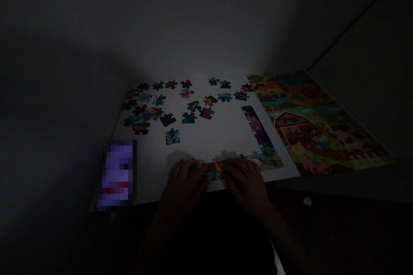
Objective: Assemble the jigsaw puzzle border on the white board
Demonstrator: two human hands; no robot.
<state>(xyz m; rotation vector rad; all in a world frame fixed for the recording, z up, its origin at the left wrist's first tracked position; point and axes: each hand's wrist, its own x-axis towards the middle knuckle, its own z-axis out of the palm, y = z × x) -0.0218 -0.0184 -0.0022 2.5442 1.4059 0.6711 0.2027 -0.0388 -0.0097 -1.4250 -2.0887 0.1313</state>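
Observation:
Near the front edge of the white table, my left hand [185, 180] has its fingers curled down on a jigsaw puzzle piece [211, 175] at the left end of a joined strip. My right hand [247, 180] is bent over the same strip, fingertips pressed onto its pieces and hiding part of them. Between the hands an orange plant on teal shows. The joined pieces [269, 159] run on to a corner at the right, then up a side column [254, 126] with a purple creature. Dim light blurs the exact finger contacts.
Loose puzzle pieces [189, 117] lie scattered over the white table [222, 137], with a heap [140, 111] at the back left. One piece [173, 136] lies nearer me. A lit, pixelated screen [116, 176] is at the front left. A colourful farm picture [316, 133] covers the right side.

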